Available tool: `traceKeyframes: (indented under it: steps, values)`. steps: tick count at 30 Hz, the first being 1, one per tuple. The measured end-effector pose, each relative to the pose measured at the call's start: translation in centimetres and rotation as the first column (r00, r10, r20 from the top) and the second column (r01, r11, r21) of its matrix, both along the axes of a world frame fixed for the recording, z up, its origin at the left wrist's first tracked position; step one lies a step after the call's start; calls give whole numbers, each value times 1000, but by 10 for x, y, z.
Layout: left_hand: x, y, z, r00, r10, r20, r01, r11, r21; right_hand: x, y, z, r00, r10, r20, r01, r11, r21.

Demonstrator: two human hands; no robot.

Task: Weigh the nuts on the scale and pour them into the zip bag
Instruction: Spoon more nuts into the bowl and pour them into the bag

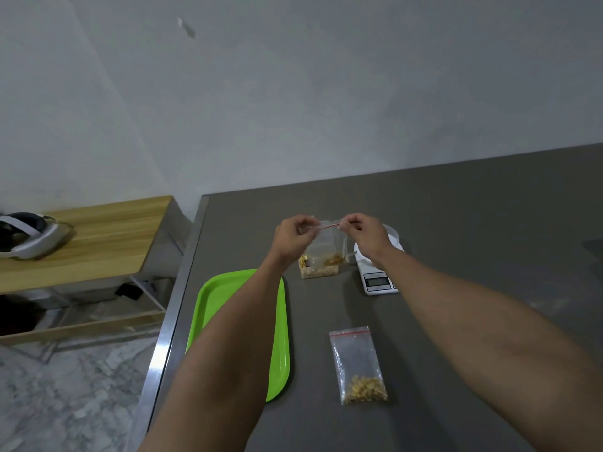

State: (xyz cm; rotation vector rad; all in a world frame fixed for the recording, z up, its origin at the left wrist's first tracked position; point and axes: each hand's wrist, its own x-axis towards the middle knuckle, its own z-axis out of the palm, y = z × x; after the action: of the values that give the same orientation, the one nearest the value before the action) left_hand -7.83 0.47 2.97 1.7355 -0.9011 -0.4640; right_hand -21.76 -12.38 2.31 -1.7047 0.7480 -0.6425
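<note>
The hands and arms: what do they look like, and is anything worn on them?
Both arms are bare along all that shows; no sleeves are visible. The left hand and right hand wear no gloves, and no watch, ring or bracelet can be seen. No markings show.

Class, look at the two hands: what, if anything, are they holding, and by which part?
Both hands hold one clear zip bag with nuts at its bottom. The left hand and right hand each pinch an end of its red-striped top edge.

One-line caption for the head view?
Both hands, left and right, pinch a zip bag's red strip above the table.
</note>
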Motion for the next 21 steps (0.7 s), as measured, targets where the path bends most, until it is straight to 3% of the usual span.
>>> traceKeyframes:
  steps: [4,9,14,18,21]
  values:
    - [-8,-4,6,992,-41,119,35,998,55,-3,1,4,994,105,-30,-106,992,-66]
    - [-17,-13,11,973,-24,229,8,998,69,-7,-4,7,994,105,-6,-106,993,-54]
    - [-23,-20,16,948,-50,313,19,995,102,-9,-8,5,997,64,-51,-68,993,-97]
    - [-12,-15,14,938,-6,347,-36,993,116,-9,-12,3,991,-109,-79,94,981,-168]
    - [-7,-12,15,926,-6,378,-43,992,120,-7,-11,4,985,-133,-111,106,970,-217]
